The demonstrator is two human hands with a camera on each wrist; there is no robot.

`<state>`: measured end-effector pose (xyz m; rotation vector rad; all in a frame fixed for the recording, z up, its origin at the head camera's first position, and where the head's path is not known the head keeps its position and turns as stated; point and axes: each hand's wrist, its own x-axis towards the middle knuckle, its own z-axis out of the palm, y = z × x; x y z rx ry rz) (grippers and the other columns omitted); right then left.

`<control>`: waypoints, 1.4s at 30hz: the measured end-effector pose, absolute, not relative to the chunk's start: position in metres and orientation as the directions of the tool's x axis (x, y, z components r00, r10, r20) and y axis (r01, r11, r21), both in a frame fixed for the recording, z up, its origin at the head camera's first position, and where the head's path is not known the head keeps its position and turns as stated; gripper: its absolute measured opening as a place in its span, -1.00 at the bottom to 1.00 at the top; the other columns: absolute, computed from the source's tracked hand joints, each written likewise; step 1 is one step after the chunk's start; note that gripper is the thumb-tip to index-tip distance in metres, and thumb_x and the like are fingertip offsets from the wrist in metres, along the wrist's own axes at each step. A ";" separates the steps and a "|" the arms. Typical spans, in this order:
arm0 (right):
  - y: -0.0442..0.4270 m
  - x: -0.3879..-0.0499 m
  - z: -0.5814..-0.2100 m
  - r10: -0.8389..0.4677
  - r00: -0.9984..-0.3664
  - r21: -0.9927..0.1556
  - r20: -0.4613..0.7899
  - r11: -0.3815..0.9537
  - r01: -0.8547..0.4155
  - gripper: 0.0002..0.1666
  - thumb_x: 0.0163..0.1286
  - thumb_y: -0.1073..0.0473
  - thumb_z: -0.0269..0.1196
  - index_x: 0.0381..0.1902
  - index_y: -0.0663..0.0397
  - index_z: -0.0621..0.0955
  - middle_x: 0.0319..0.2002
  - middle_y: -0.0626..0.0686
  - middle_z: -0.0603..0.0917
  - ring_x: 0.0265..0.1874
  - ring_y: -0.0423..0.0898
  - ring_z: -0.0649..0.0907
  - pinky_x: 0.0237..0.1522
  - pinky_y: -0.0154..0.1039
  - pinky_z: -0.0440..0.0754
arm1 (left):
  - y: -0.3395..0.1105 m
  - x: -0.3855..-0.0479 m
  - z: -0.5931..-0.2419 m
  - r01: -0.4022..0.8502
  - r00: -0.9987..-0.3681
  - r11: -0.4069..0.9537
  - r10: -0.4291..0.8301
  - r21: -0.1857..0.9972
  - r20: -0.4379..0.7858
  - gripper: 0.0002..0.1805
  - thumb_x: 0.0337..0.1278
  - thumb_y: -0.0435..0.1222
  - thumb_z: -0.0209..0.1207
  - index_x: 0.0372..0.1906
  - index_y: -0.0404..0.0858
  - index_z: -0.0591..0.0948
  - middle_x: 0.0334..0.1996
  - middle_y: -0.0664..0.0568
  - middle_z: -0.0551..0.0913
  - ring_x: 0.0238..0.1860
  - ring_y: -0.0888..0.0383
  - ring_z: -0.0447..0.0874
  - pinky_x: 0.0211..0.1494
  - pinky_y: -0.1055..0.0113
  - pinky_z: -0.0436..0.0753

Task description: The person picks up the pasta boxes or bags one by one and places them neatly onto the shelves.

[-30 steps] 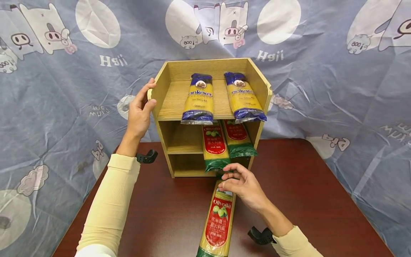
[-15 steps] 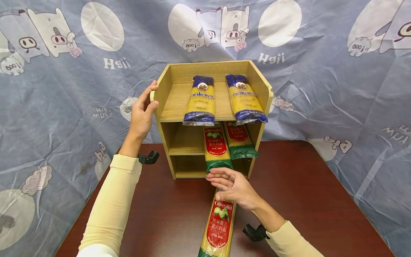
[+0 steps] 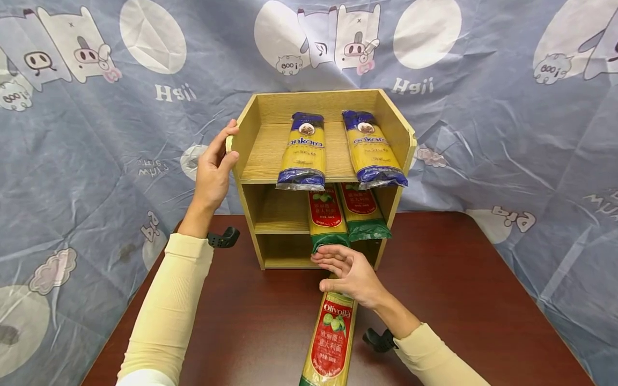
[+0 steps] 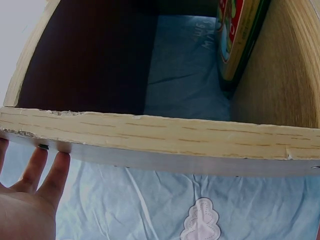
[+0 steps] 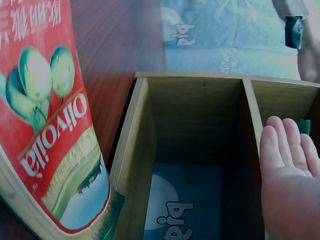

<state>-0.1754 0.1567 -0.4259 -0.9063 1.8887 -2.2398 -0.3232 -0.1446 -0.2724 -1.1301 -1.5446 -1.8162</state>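
A wooden shelf unit (image 3: 268,258) stands on the table. My left hand (image 3: 211,177) holds the front corner of its left side panel, fingers on the outer face and thumb by the front edge. My right hand (image 3: 354,276) has its extended fingers against the green end of a red-labelled spaghetti pack (image 3: 327,214) that sticks out of the middle compartment. Beside that pack lies another spaghetti pack (image 3: 361,212), its end also past the shelf edge. A third Olivoilà pack (image 3: 333,335) lies on the table below my right hand, which covers part of its far end.
Two yellow-and-blue Ankara pasta packs (image 3: 303,153) (image 3: 374,150) lie on the top level, their near ends overhanging its edge. The dark red table (image 3: 449,279) extends to both sides. A patterned blue cloth (image 3: 483,134) hangs behind.
My right hand has moved left to the end of the left spaghetti pack, then forward. That pack has slid deeper into the compartment. My left hand stays on the shelf unit.
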 end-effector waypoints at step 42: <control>0.166 -0.173 -0.424 -0.431 -0.846 -0.949 0.314 -0.165 -0.268 -0.07 0.26 0.00 0.50 0.36 0.41 0.34 0.25 0.38 0.48 0.19 0.37 0.55 0.20 -0.03 0.60 | -0.144 -0.325 -0.275 0.790 -0.540 -0.267 0.124 0.552 0.833 -0.55 0.39 -0.26 0.26 0.28 -0.35 0.56 0.48 -0.23 0.33 0.54 -0.04 0.19 0.51 0.18 0.25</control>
